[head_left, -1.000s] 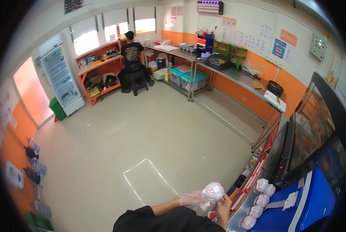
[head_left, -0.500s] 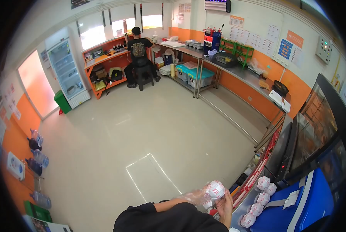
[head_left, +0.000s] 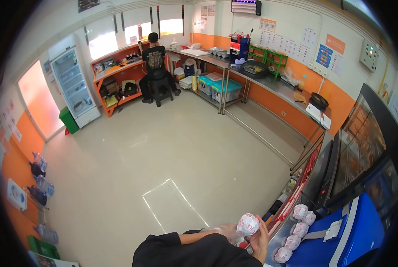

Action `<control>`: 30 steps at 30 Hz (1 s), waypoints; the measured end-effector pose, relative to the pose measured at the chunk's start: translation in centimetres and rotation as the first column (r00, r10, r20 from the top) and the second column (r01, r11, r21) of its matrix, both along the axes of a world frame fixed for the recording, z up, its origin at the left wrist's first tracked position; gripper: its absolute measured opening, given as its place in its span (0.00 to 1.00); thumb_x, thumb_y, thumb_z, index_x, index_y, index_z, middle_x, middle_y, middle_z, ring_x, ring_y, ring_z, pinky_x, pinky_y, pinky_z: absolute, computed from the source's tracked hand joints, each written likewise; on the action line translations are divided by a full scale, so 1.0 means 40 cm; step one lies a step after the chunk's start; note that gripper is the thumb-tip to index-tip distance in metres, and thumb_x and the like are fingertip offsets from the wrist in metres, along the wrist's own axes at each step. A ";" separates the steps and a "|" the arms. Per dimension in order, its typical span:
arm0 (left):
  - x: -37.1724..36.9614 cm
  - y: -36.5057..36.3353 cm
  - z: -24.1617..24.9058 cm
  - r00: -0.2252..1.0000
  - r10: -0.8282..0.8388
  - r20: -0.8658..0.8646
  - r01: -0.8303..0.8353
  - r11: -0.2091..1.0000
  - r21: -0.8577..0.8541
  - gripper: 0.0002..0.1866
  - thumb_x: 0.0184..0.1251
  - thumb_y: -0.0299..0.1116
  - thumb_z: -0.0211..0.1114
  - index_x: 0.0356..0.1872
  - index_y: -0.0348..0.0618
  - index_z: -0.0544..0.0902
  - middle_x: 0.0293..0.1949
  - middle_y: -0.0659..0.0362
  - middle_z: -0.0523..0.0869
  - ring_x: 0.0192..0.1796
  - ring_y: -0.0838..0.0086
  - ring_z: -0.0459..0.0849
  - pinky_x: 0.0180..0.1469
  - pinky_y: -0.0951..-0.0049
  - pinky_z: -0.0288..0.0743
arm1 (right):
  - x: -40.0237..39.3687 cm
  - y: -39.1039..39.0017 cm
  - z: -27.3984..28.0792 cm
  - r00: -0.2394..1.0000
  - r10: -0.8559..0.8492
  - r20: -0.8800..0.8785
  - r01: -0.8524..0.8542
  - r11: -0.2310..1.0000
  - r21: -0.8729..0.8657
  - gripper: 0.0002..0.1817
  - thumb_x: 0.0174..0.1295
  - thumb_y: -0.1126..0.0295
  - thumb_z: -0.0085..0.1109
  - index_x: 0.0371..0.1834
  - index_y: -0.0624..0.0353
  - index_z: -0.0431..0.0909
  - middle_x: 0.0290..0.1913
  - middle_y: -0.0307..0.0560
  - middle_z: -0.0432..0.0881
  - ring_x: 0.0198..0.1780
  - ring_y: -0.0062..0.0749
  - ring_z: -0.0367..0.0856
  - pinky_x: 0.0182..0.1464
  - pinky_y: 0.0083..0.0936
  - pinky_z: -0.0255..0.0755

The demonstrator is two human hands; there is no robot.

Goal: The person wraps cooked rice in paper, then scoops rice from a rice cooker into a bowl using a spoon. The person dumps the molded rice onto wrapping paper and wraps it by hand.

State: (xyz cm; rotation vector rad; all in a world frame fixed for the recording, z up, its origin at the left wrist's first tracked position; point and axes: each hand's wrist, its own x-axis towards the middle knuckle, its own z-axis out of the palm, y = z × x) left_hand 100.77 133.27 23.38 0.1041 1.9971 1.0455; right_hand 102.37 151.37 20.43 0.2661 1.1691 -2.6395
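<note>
**Wrapped bundle held up between two hands at the near edge of the counter**

At the near bottom of the view, the right hand [head_left: 260,238] is closed around a white wrapped bundle with red print [head_left: 247,224], its fingers running up the bundle's right side and underneath it. The bundle sits at the top of that grasp, above the palm, tilted slightly left. The left hand [head_left: 225,231], in a clear plastic glove, touches the bundle's lower left; whether it clamps or merely steadies cannot be told. Both black sleeves [head_left: 194,251] meet below. Just to the right, five similar wrapped bundles [head_left: 297,233] lie on the steel counter [head_left: 277,242] beside a blue insulated bag [head_left: 354,236]. Far across the floor, a person [head_left: 153,60] sits at an orange desk.
</note>
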 end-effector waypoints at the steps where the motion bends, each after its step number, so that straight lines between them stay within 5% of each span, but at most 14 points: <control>1: -0.006 0.001 0.028 0.979 0.046 0.197 -0.066 0.993 0.095 0.19 0.67 0.47 0.59 0.45 0.42 0.83 0.39 0.46 0.86 0.40 0.56 0.86 0.42 0.62 0.78 | -0.003 0.002 0.000 1.000 0.001 0.007 -0.001 1.000 0.015 0.23 0.71 0.64 0.45 0.66 0.61 0.63 0.58 0.51 0.75 0.59 0.40 0.76 0.58 0.42 0.75; 2: -0.016 0.001 -0.011 0.980 0.046 0.195 -0.067 0.993 0.098 0.19 0.67 0.47 0.59 0.45 0.42 0.83 0.39 0.46 0.86 0.40 0.56 0.86 0.42 0.62 0.78 | -0.005 0.005 -0.003 1.000 0.002 0.006 -0.002 1.000 0.018 0.23 0.71 0.64 0.45 0.66 0.61 0.63 0.58 0.51 0.75 0.59 0.40 0.76 0.58 0.42 0.75; 3: -0.033 -0.002 -0.089 0.946 -0.226 -0.232 0.271 0.945 0.184 0.19 0.66 0.46 0.60 0.46 0.41 0.83 0.40 0.45 0.86 0.42 0.59 0.86 0.45 0.64 0.78 | -0.007 0.007 -0.010 1.000 -0.006 0.022 0.007 1.000 -0.025 0.22 0.71 0.64 0.46 0.65 0.61 0.64 0.58 0.51 0.75 0.58 0.42 0.77 0.57 0.46 0.76; 4: -0.045 -0.001 -0.155 0.672 -0.399 -0.623 0.584 0.803 0.115 0.19 0.65 0.45 0.61 0.46 0.40 0.83 0.41 0.44 0.86 0.45 0.63 0.86 0.48 0.66 0.78 | -0.009 0.012 -0.015 0.999 -0.014 0.039 0.016 0.998 -0.068 0.22 0.71 0.65 0.47 0.65 0.61 0.65 0.58 0.52 0.75 0.57 0.44 0.78 0.55 0.49 0.77; 5: -0.050 0.000 -0.202 0.672 -0.396 -0.626 0.583 0.804 0.117 0.19 0.65 0.45 0.61 0.46 0.40 0.83 0.41 0.44 0.86 0.45 0.63 0.86 0.48 0.66 0.78 | -0.011 0.016 -0.021 0.999 -0.012 0.037 0.015 0.998 -0.065 0.22 0.71 0.65 0.47 0.65 0.61 0.65 0.58 0.52 0.75 0.57 0.44 0.78 0.55 0.49 0.77; 6: -0.050 -0.002 -0.216 0.842 -0.287 -0.457 0.486 0.771 0.412 0.21 0.65 0.47 0.61 0.50 0.42 0.81 0.46 0.46 0.85 0.48 0.65 0.84 0.52 0.67 0.77 | -0.010 0.019 -0.023 0.999 -0.030 0.032 0.032 0.997 -0.069 0.21 0.71 0.66 0.47 0.65 0.62 0.65 0.58 0.52 0.75 0.57 0.44 0.78 0.56 0.49 0.77; 8: -0.057 -0.006 -0.246 0.951 -0.208 -0.230 0.309 0.688 0.656 0.23 0.65 0.48 0.61 0.54 0.44 0.79 0.50 0.49 0.84 0.52 0.67 0.83 0.57 0.69 0.76 | -0.009 0.027 -0.027 0.999 -0.047 0.027 0.048 0.996 -0.073 0.21 0.71 0.66 0.47 0.64 0.63 0.65 0.58 0.52 0.75 0.56 0.44 0.78 0.56 0.50 0.76; 9: -0.064 -0.014 -0.214 0.889 -0.301 0.346 -0.152 0.520 0.841 0.25 0.65 0.51 0.61 0.58 0.48 0.76 0.54 0.52 0.81 0.55 0.66 0.80 0.59 0.69 0.74 | -0.005 0.032 -0.023 0.999 -0.044 0.016 0.044 0.998 -0.053 0.22 0.71 0.65 0.46 0.64 0.64 0.65 0.58 0.52 0.75 0.57 0.44 0.77 0.57 0.48 0.75; 11: -0.070 -0.017 -0.135 0.484 -0.477 0.733 -0.630 0.392 0.671 0.27 0.65 0.54 0.60 0.61 0.51 0.73 0.58 0.55 0.79 0.58 0.65 0.78 0.62 0.68 0.73 | -0.003 0.044 -0.038 0.999 -0.041 0.005 0.041 0.999 -0.033 0.23 0.71 0.65 0.46 0.65 0.65 0.65 0.58 0.53 0.75 0.58 0.44 0.76 0.57 0.47 0.74; 12: -0.068 -0.011 -0.093 0.461 -0.396 0.794 -0.686 0.409 0.602 0.28 0.64 0.55 0.61 0.61 0.54 0.72 0.58 0.58 0.78 0.58 0.65 0.77 0.61 0.65 0.74 | -0.005 0.056 -0.062 1.000 -0.007 0.002 0.007 1.000 0.003 0.22 0.71 0.66 0.46 0.64 0.65 0.66 0.57 0.53 0.76 0.57 0.43 0.77 0.57 0.46 0.75; 14: -0.053 0.002 -0.056 0.430 -0.314 0.847 -0.738 0.418 0.530 0.29 0.63 0.56 0.62 0.61 0.56 0.70 0.59 0.62 0.77 0.59 0.65 0.77 0.60 0.63 0.75 | -0.004 0.063 -0.073 1.000 0.025 0.002 -0.025 0.999 0.040 0.21 0.71 0.66 0.46 0.63 0.65 0.67 0.56 0.54 0.77 0.56 0.43 0.78 0.56 0.46 0.75; 16: -0.044 0.011 -0.045 0.683 -0.066 0.727 -0.591 0.535 0.604 0.35 0.63 0.66 0.55 0.61 0.50 0.72 0.57 0.59 0.79 0.56 0.68 0.80 0.57 0.75 0.76 | 0.002 0.063 -0.064 0.997 0.036 0.063 -0.042 0.995 0.090 0.19 0.71 0.68 0.45 0.61 0.66 0.69 0.53 0.53 0.79 0.53 0.42 0.80 0.53 0.43 0.78; 25: -0.041 0.065 -0.121 0.590 0.026 0.807 -0.662 0.587 0.465 0.28 0.63 0.64 0.56 0.55 0.57 0.76 0.50 0.63 0.82 0.52 0.72 0.81 0.52 0.70 0.76 | 0.013 0.071 -0.031 0.983 0.140 0.117 -0.160 0.971 0.180 0.16 0.73 0.69 0.42 0.59 0.62 0.72 0.49 0.47 0.80 0.48 0.33 0.82 0.51 0.35 0.80; 30: -0.045 0.071 -0.141 0.634 0.074 0.770 -0.663 0.566 0.491 0.27 0.63 0.63 0.57 0.54 0.58 0.76 0.47 0.66 0.83 0.49 0.75 0.81 0.50 0.71 0.76 | 0.013 0.090 -0.105 0.991 0.095 0.098 -0.115 0.968 0.223 0.16 0.73 0.66 0.42 0.58 0.60 0.72 0.49 0.45 0.80 0.46 0.30 0.82 0.45 0.30 0.80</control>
